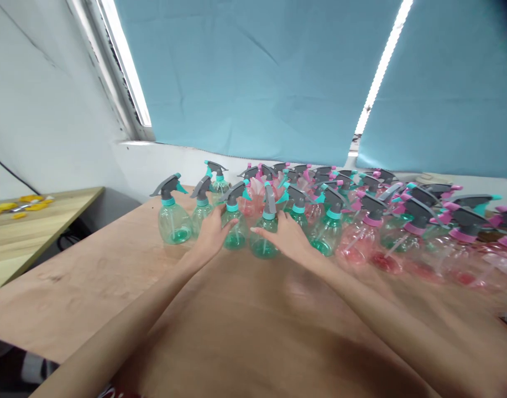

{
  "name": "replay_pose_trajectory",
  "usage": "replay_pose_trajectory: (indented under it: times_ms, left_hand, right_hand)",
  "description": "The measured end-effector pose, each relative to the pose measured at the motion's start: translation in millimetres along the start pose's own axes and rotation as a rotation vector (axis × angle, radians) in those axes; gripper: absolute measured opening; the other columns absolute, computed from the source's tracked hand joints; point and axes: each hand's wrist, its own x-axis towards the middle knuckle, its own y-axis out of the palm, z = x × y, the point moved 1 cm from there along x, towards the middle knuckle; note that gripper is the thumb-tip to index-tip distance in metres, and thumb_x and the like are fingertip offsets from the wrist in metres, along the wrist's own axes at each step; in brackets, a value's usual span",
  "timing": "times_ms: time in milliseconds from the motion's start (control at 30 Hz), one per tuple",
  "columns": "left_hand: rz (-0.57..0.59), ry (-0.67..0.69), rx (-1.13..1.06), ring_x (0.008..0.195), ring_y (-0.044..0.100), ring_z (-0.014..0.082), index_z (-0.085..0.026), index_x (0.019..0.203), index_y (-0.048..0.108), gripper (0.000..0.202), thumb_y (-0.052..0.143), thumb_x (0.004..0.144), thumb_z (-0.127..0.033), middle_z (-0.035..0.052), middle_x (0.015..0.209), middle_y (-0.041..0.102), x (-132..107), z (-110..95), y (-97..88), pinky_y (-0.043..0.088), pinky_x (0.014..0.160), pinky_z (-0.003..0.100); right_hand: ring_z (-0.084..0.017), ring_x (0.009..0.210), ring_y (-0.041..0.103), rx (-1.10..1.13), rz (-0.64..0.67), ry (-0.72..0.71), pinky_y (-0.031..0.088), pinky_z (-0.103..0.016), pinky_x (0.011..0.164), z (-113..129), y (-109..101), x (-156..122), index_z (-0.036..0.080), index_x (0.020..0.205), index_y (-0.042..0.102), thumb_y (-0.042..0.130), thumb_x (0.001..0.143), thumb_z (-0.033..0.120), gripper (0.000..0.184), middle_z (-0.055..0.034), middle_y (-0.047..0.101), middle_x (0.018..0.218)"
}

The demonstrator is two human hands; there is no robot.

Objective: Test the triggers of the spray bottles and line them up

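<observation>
Many clear spray bottles with grey triggers stand crowded at the far side of a brown wooden table (245, 326), green ones to the left and pink ones (371, 232) to the right. My left hand (212, 232) curls round the left side of one green spray bottle (235, 235) in the front row. My right hand (284, 235) wraps its fingers across the neighbouring green spray bottle (262, 246), just under its teal collar. Both forearms reach straight out over the table.
Another green bottle (174, 221) stands alone at the left end of the row. A lighter wooden bench (25, 237) at the left carries yellow caps (29, 203). Blue blinds (253, 77) and a white sill lie behind the bottles.
</observation>
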Motion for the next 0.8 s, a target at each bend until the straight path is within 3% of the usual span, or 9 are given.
replay_pose_trajectory:
  times_ms: [200, 267, 400, 500, 567, 633, 700, 800]
  left_hand:
    - [-0.046, -0.016, -0.029, 0.126, 0.051, 0.0341, -0.013, 0.133, 0.044, 0.051, 0.052, 0.090, -0.039, 0.0204, 0.135, 0.053, -9, -1, -6.2, 0.044, 0.101, 0.052]
    - [-0.074, -0.013, -0.046, 0.122, 0.054, 0.0342, -0.015, 0.132, 0.047, 0.049, 0.050, 0.090, -0.042, 0.0190, 0.135, 0.054, -19, -3, -13.0, 0.045, 0.100, 0.053]
    - [-0.067, 0.046, -0.151, 0.114, 0.061, 0.0268, -0.019, 0.122, 0.055, 0.043, 0.053, 0.088, -0.045, 0.0113, 0.123, 0.064, -47, -21, -24.7, 0.055, 0.091, 0.042]
    - [0.162, 0.098, -0.320, 0.118, 0.059, 0.0293, -0.024, 0.126, 0.053, 0.053, 0.066, 0.079, -0.043, 0.0088, 0.127, 0.063, -68, -52, -21.9, 0.055, 0.092, 0.047]
    - [0.361, 0.144, -0.372, 0.129, 0.048, 0.0308, -0.027, 0.137, 0.042, 0.071, 0.073, 0.074, -0.040, 0.0095, 0.142, 0.051, -76, -80, -13.9, 0.046, 0.103, 0.051]
    - [0.468, 0.138, -0.447, 0.130, 0.047, 0.0298, -0.028, 0.139, 0.037, 0.075, 0.074, 0.074, -0.035, 0.0104, 0.144, 0.047, -79, -108, -3.3, 0.040, 0.108, 0.052]
    - [0.527, 0.138, -0.514, 0.120, 0.056, 0.0278, -0.027, 0.137, 0.039, 0.070, 0.073, 0.076, -0.030, 0.0099, 0.133, 0.056, -77, -134, 8.3, 0.046, 0.102, 0.049]
    - [0.526, 0.169, -0.620, 0.110, 0.061, 0.0259, -0.025, 0.129, 0.047, 0.053, 0.067, 0.080, -0.026, 0.0074, 0.119, 0.063, -71, -164, 25.0, 0.051, 0.094, 0.044]
  right_hand:
    - [-0.039, 0.094, 0.065, -0.013, 0.053, 0.046, 0.050, -0.043, 0.073, 1, -6, -13, 0.007, 0.124, 0.044, 0.055, 0.069, 0.078, 0.090, -0.0213, 0.067, 0.099]
    - [-0.039, 0.097, 0.065, -0.008, 0.065, 0.026, 0.050, -0.044, 0.075, 1, -10, -22, 0.010, 0.130, 0.041, 0.054, 0.068, 0.080, 0.094, -0.0211, 0.066, 0.107]
    - [-0.038, 0.101, 0.062, -0.025, 0.109, -0.063, 0.050, -0.046, 0.077, -1, -19, -52, 0.015, 0.133, 0.040, 0.052, 0.066, 0.082, 0.095, -0.0204, 0.058, 0.119]
    - [-0.036, 0.092, 0.064, -0.092, 0.150, -0.120, 0.051, -0.046, 0.072, -5, -26, -78, 0.016, 0.126, 0.048, 0.057, 0.069, 0.075, 0.083, -0.0164, 0.059, 0.107]
    - [-0.032, 0.085, 0.064, -0.129, 0.128, -0.162, 0.051, -0.044, 0.066, -8, -31, -94, 0.017, 0.125, 0.048, 0.060, 0.072, 0.068, 0.075, -0.0139, 0.058, 0.104]
    - [-0.029, 0.082, 0.063, -0.125, 0.088, -0.201, 0.052, -0.043, 0.063, -12, -37, -106, 0.018, 0.123, 0.049, 0.061, 0.072, 0.066, 0.072, -0.0125, 0.057, 0.103]
    - [-0.030, 0.087, 0.062, -0.099, 0.041, -0.243, 0.053, -0.044, 0.065, -16, -43, -116, 0.018, 0.121, 0.051, 0.062, 0.070, 0.068, 0.072, -0.0126, 0.057, 0.104]
    - [-0.034, 0.099, 0.058, -0.105, -0.028, -0.305, 0.054, -0.049, 0.073, -26, -51, -126, 0.019, 0.120, 0.054, 0.065, 0.065, 0.072, 0.077, -0.0145, 0.058, 0.111]
